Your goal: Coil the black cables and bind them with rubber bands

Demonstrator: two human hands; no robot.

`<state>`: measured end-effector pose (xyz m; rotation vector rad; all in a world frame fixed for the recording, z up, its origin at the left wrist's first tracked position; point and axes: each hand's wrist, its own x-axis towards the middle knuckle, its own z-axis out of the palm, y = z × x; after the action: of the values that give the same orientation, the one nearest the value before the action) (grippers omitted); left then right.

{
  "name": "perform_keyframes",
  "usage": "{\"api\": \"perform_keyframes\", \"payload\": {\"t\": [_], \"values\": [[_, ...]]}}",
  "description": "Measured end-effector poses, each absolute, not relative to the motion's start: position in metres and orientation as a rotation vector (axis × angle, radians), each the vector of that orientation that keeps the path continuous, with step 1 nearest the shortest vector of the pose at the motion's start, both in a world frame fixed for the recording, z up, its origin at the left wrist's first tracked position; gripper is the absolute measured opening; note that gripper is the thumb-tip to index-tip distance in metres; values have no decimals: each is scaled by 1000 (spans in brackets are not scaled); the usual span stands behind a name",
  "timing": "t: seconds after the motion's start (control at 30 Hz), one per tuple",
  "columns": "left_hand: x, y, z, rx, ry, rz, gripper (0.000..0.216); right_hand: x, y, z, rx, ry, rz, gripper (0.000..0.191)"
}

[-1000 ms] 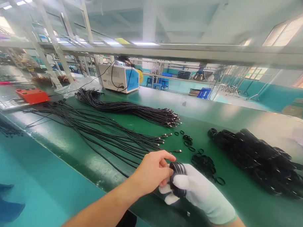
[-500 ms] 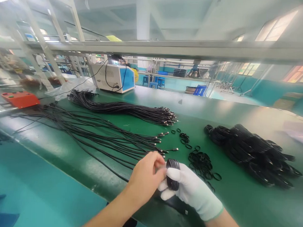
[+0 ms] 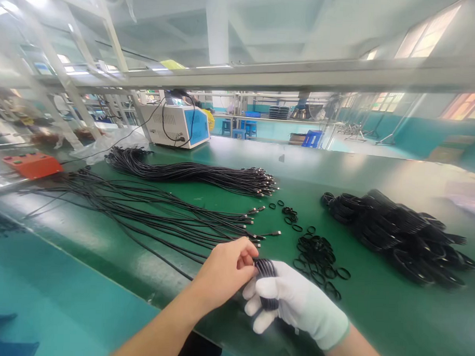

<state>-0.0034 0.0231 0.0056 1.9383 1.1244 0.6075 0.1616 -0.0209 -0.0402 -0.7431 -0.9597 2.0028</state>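
Observation:
My right hand [image 3: 295, 304], in a white glove, is wrapped round a coiled black cable [image 3: 266, 268] just above the green bench's near edge. My bare left hand [image 3: 226, 271] pinches the same coil at its upper left side. Both hands are closed on it. Loose black rubber bands [image 3: 316, 256] lie on the bench just beyond the glove. Straight black cables [image 3: 158, 217] with metal plugs fan out to the left of my hands.
A pile of coiled black cables [image 3: 399, 230] lies at the right. A second bundle of straight cables [image 3: 198, 172] lies further back, near a white and blue machine [image 3: 177, 125]. An orange box [image 3: 32, 164] sits at far left. The green bench [image 3: 373, 318] has a teal front edge.
The coil has sunk lower between my hands. My gloved fingers have spread a little round it, and my left fingers have shifted to its upper side. The view has swung slightly.

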Motion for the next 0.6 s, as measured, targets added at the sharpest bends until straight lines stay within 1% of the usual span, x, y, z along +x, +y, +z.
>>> {"api": "perform_keyframes", "payload": {"t": [0.07, 0.27, 0.37, 0.53, 0.6], "values": [[1, 24, 5, 1993, 1144, 568, 10, 160, -21, -38, -767, -978, 2007, 24], [8, 18, 0, 2154, 1207, 595, 11, 157, -20, -31, -825, -986, 2019, 30], [11, 19, -3, 2156, 1196, 573, 12, 154, -20, -35, -842, -957, 2002, 27], [10, 28, 1, 2054, 1103, 503, 14, 154, -23, -42, -877, -894, 1945, 13], [6, 39, 7, 1941, 991, 416, 13, 156, -25, -41, -905, -855, 1961, 19]]}}
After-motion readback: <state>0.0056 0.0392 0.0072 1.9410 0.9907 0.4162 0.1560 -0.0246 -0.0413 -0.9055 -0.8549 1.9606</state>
